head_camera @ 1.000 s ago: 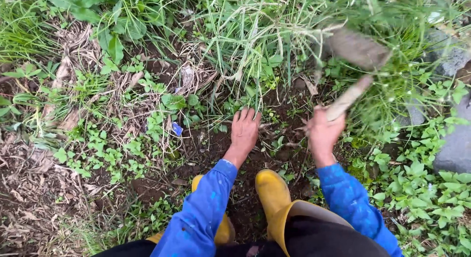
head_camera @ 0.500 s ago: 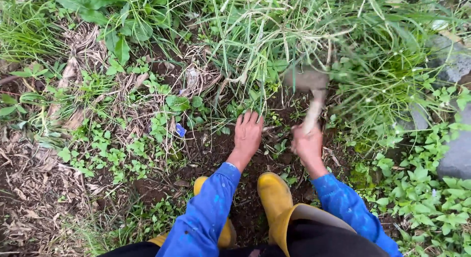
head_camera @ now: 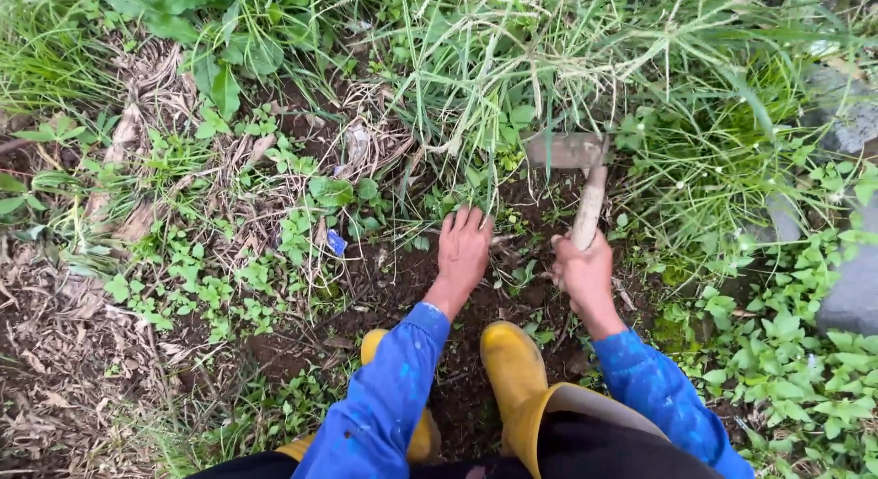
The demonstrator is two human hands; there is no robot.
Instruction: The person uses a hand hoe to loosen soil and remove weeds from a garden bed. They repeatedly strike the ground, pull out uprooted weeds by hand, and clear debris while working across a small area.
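My right hand [head_camera: 585, 276] grips the wooden handle of a small hoe [head_camera: 585, 182], whose flat metal blade sits down at the base of a tall grass clump [head_camera: 549, 67]. My left hand [head_camera: 462, 250] rests palm down on dark bare soil [head_camera: 402, 278] just left of the tool, fingers spread toward the grass roots. Both arms wear blue sleeves.
Yellow rubber boots [head_camera: 512, 369] stand on the soil below my hands. Low green weeds [head_camera: 229, 287] and dry leaf litter [head_camera: 55, 378] cover the left. Grey stones [head_camera: 855, 287] lie at the right edge. A small blue scrap [head_camera: 336, 244] lies among the weeds.
The hoe has swung down from a raised position at the upper right into the grass base. My right hand came left and lower with it. My left hand stayed on the soil.
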